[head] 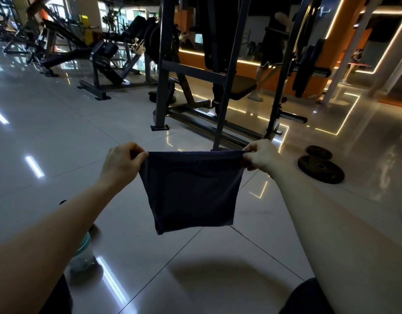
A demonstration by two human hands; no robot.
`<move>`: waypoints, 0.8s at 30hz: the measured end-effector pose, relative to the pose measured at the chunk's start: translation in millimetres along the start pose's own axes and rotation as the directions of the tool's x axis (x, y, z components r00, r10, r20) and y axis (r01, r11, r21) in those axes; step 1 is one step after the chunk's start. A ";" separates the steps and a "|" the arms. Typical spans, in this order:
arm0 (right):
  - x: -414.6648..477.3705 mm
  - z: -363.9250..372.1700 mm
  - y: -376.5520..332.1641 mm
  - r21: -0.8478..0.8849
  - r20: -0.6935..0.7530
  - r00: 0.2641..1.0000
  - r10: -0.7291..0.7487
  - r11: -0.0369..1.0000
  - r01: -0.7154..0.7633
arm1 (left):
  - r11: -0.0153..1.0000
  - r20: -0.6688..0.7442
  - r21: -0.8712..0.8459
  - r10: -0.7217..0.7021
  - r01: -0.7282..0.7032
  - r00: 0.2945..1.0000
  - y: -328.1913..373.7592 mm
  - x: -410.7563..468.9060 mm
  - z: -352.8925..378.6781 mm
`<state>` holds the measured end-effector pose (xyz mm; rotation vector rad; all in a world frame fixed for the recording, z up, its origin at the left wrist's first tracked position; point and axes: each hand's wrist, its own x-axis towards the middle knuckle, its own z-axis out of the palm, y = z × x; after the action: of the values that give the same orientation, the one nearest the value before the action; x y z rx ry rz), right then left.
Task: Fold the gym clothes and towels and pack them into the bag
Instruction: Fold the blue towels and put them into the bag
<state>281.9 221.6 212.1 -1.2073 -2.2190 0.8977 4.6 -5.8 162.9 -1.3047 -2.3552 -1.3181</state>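
Head view: my left grip (121, 160) and right grip (261, 156) each pinch a top corner of the cloth (191, 191). Its top edge runs level between them (neither nearer), and the rest hangs above the floor (59, 143).

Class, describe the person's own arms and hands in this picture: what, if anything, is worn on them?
Nothing is worn on them. The left hand and right hand are bare: no gloves, rings or watch show. The left forearm and right forearm are bare too, with no sleeve in view up to the picture's edge.
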 end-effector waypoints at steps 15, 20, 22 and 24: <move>-5.1 6.5 9.4 0.209 0.127 0.991 0.034 0.976 -0.060 | 0.999 0.053 0.023 -0.034 0.033 0.998 -10.4 4.5 -6.3; -6.5 8.5 6.5 0.224 0.162 0.986 0.037 0.972 -0.073 | 0.999 0.088 0.045 -0.033 0.029 0.996 -13.5 4.4 -4.1; -5.4 9.6 8.4 0.201 0.161 0.987 0.024 0.978 -0.056 | 0.998 0.091 0.052 -0.031 0.027 0.995 -13.4 4.2 -3.2; -4.8 10.0 9.8 0.178 0.164 0.986 0.021 0.983 -0.051 | 0.998 0.088 0.054 -0.031 0.026 0.996 -13.1 3.8 -3.0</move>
<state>283.3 218.2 197.7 -1.1282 -2.1873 1.2231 -8.2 -8.8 158.4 -1.3457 -2.4588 -1.2212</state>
